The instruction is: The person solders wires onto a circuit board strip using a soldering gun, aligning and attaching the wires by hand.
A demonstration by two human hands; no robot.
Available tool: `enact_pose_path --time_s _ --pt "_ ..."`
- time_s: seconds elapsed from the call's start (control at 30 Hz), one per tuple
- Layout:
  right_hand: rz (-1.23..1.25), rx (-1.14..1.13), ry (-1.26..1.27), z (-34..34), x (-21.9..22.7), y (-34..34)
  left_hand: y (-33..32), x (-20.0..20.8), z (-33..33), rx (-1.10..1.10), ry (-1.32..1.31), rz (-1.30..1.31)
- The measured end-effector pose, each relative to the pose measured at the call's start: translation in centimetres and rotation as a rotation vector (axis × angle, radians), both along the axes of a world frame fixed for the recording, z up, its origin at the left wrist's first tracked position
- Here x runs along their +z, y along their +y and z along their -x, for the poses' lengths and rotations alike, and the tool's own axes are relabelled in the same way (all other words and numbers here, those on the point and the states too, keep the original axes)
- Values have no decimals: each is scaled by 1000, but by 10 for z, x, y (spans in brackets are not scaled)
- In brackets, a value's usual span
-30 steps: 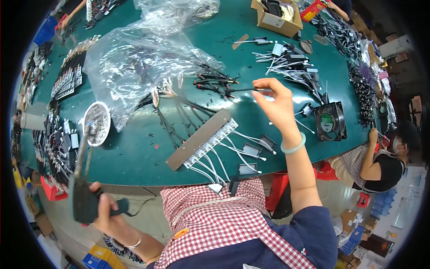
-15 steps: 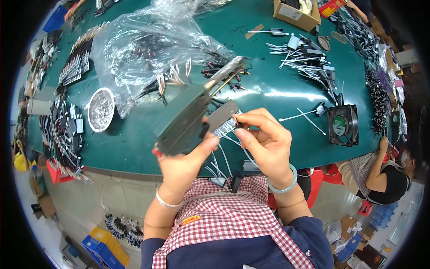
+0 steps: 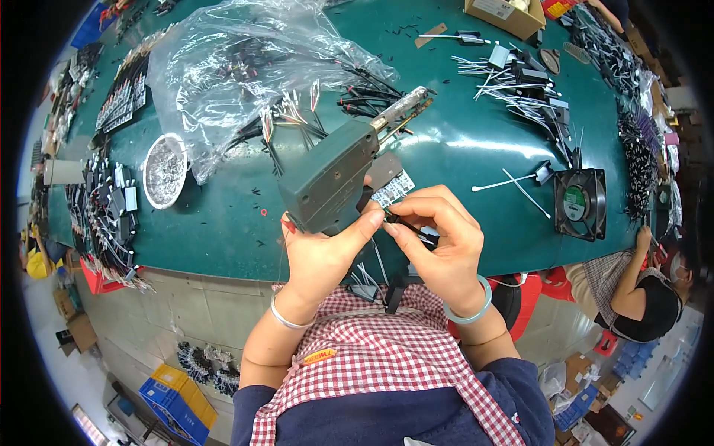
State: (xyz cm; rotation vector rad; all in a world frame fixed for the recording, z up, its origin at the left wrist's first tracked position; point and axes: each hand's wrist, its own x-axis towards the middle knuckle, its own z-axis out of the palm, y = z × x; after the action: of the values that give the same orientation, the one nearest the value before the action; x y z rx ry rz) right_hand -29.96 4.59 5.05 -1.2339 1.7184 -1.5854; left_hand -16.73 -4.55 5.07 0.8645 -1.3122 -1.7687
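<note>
My left hand [image 3: 323,256] is wrapped round a dark grey-green soldering gun [image 3: 331,182], whose metal tip points up and right. Its thumb and fingertips also reach a small white circuit board [image 3: 394,190] with a grey plate [image 3: 384,169] behind it. At the board's near edge my right hand [image 3: 442,241] pinches a thin black cable [image 3: 418,229]; the fingers partly hide its end. White wires [image 3: 381,256] hang below the hands, near a grey-and-black part [image 3: 363,291] at the table edge.
A white bowl [image 3: 165,172] stands left, beside a clear plastic bag [image 3: 216,82] and bundled cables. To the right are a black fan [image 3: 579,204] and a pile of wired black adapters [image 3: 528,82]. A cardboard box [image 3: 506,18] sits far back; another person [image 3: 639,290] works at right.
The soldering gun has moved right and slightly up. A black cable now shows in my right fingers beside the board. The whole view has shifted a little.
</note>
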Motion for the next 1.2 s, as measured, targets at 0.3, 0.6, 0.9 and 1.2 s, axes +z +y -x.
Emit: enact_pose_path --time_s 0.3,0.6,0.9,1.2 --pt "120 -100 486 -3 -4 -2 1 -5 2 15 -19 -22" --pt "88 -107 366 -6 -9 0 -1 -12 -1 -7 14 -53" --pt "-73 5 -391 -7 -9 3 -1 -12 -3 -13 44 -76" --pt "-75 78 -484 -4 -12 1 -2 -11 -4 -7 32 -59"
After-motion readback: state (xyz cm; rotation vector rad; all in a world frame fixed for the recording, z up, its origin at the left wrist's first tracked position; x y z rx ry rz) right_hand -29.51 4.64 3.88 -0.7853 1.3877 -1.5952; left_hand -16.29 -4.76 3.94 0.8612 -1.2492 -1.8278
